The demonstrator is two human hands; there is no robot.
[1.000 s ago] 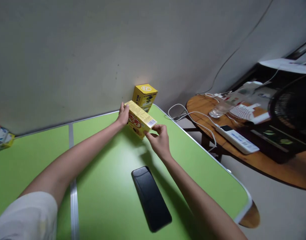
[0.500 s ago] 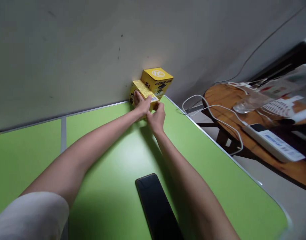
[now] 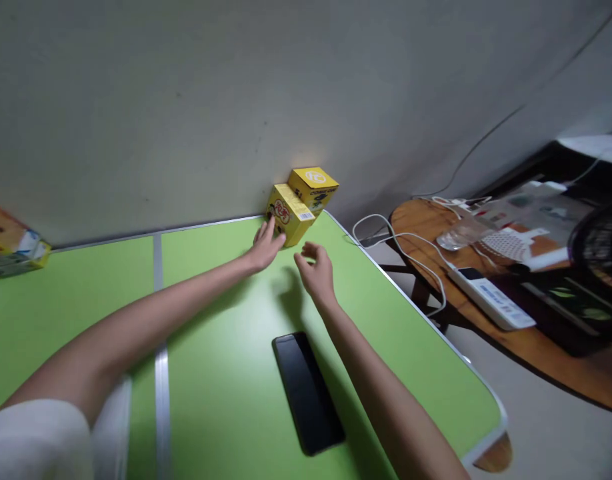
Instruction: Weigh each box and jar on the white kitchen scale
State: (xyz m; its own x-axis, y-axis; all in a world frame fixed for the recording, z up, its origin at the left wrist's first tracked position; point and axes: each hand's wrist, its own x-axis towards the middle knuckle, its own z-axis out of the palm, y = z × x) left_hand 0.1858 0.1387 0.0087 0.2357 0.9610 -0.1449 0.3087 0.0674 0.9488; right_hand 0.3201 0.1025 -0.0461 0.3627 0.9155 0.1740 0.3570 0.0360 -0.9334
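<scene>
Two yellow boxes stand together against the wall at the far right corner of the green table. The nearer yellow box has a red emblem and a barcode label; behind it, the other yellow box shows a white round logo on top. Close to the nearer box's left front is my left hand, fingers apart and holding nothing; whether a fingertip touches the box I cannot tell. My right hand hovers just in front of the box with curled, parted fingers and nothing in them.
A black phone lies on the table below my hands. At the left wall rests a colourful box. Beyond the table's right edge, a wooden table carries a white power strip, white cables, a plastic bottle and a fan.
Both hands have let go of the nearer yellow box and drawn back toward me. The box stays beside the other one. My view has shifted left, bringing in the colourful box.
</scene>
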